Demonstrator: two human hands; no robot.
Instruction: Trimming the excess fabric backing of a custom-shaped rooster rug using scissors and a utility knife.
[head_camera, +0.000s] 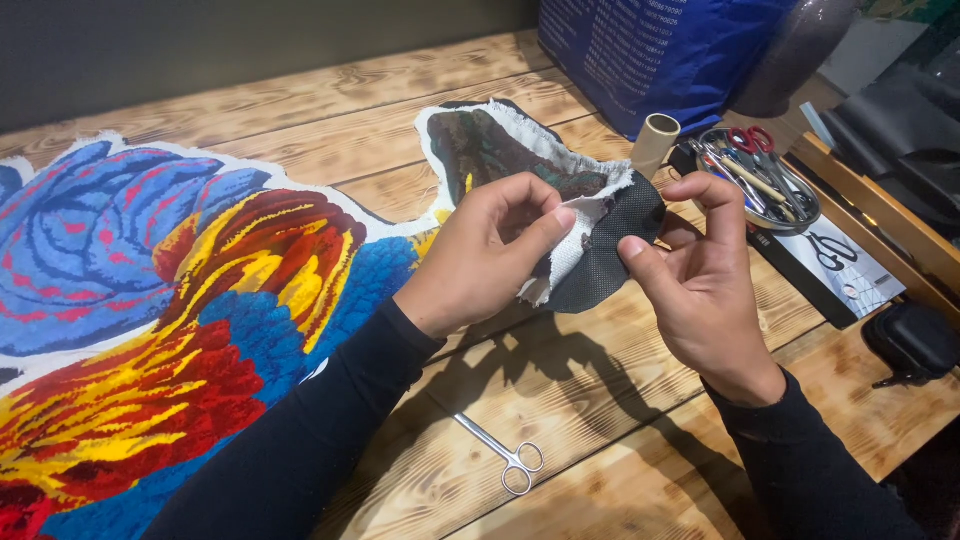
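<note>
1. A multicoloured tufted rug (180, 330) is spread over a wooden table (620, 420), with its dark end lifted up between two hands.
2. The white fabric edge (565, 255) of the lifted end is pinched by the left hand (480, 255); the thumb is pressed flat on the cloth and the other fingers are curled closed behind it.
3. A black mesh backing (610, 250) is gripped by the right hand (700, 285) between thumb and forefinger, while the remaining fingers are loosely bent and hold nothing.
4. Small silver scissors (505, 455) are laid on the table below the hands, well apart from them.
5. A cardboard tube (655, 140) is seen just beyond the rug's raised end.
6. A metal tray of tools (765, 180), red-handled scissors among them, is placed to the right of the tube.
7. A blue bag (650, 50) is stood behind the tray.
</note>
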